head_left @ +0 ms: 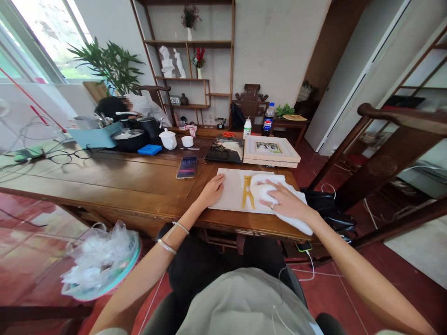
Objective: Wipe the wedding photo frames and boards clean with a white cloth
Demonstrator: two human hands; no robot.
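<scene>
A white sheet (230,193) lies on the wooden table in front of me, with a yellow two-legged shape (247,188) on it. I cannot tell whether the shape is painted or a separate piece. My left hand (213,188) rests flat on the sheet's left side, holding nothing. My right hand (281,200) grips a bunched white cloth (261,190) against the sheet, just right of the yellow shape. Part of the cloth trails under the hand towards the table's front right corner. The sheet's right side is covered by cloth and hand.
Behind the sheet are a pale framed picture (270,150), a dark book (223,150), a phone (187,167) and a cola bottle (268,120). A white lidded pot (168,138) stands further left. A person lies across the far side. A bag-filled basket (101,265) sits on the floor.
</scene>
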